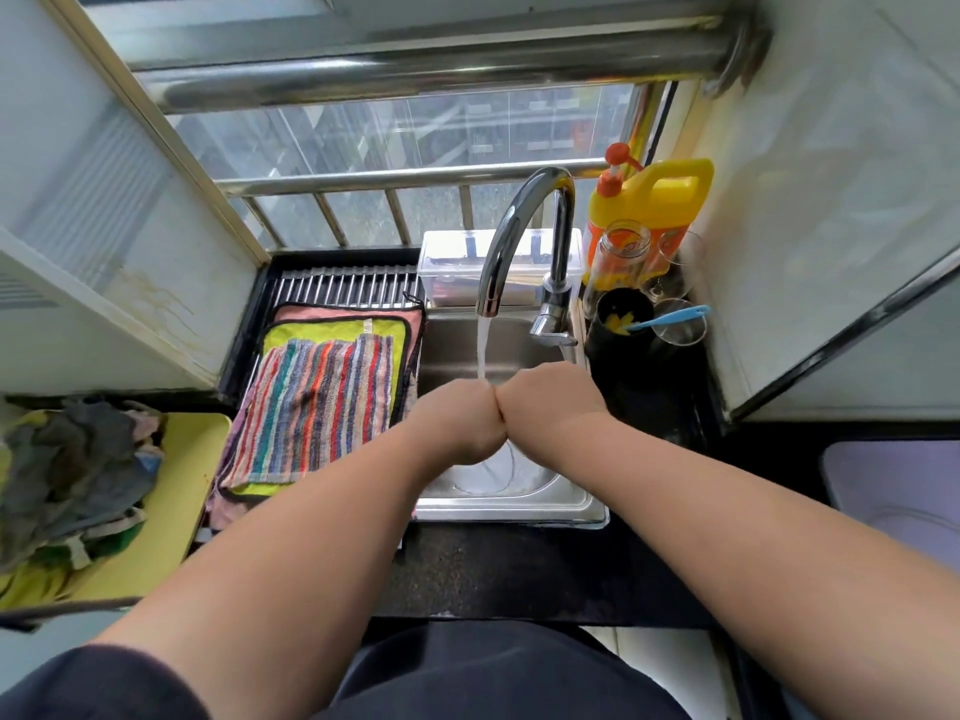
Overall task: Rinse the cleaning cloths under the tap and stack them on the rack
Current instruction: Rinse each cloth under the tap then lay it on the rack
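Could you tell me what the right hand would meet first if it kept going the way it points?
The left hand: the right hand looks pressed against it over the sink, though depth is unclear.

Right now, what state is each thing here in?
Tap, running.
Left hand, fisted under the stream; what it holds is hidden.
Right hand, fisted too, touching the left.
Striped cloth, flat, topmost on the rack.
Cloth pile, crumpled on the tray.
Jar, lidless.

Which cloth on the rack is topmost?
The multicoloured striped cloth: it lies over the yellow-green black-edged cloth, which in turn covers the pink cloth at the bottom of the stack on the rack.
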